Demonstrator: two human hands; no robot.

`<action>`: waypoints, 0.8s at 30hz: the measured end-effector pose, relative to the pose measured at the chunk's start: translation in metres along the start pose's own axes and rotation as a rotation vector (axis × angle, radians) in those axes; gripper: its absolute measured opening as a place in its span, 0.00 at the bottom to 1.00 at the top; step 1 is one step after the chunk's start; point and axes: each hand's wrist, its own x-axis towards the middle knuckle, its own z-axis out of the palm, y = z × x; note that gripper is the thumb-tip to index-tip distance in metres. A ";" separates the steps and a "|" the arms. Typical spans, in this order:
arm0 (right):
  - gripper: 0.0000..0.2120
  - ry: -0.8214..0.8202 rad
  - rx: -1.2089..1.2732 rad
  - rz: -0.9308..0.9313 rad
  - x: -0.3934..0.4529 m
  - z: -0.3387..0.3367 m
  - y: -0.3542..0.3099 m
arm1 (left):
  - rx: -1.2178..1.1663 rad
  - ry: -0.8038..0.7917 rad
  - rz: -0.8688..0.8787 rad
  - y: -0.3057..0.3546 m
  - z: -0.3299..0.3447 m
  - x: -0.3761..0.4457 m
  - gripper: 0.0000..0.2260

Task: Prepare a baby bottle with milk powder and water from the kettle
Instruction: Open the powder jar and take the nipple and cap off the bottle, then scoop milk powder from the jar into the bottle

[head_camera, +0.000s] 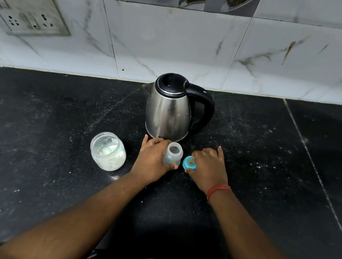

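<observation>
Landmark: kettle (170, 109), steel body, black lid down, handle to its right, upright on the dark counter (271, 167).

Item 1. Baby bottle (173, 154): just in front of the kettle's base, upright, mouth uncovered. Your left hand (153, 160) is wrapped round its left side, thumb across the near wall. You hold it steady on the counter.

Item 2. Teat cap (190, 163), blue ring: just right of the bottle and in front of the kettle, off the bottle. Your right hand (208, 169) has its fingers curled about it.

Item 3. Powder jar (108, 151): front-left of the kettle, lidless, white powder and what looks like a scoop inside.

Progress: early. The bottle is opened; it looks empty, though its contents are hard to read. Powder, water, capping appear left to do.
</observation>
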 end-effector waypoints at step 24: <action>0.32 0.224 0.410 0.059 -0.005 -0.023 0.005 | 0.083 0.084 0.099 -0.011 -0.018 -0.020 0.31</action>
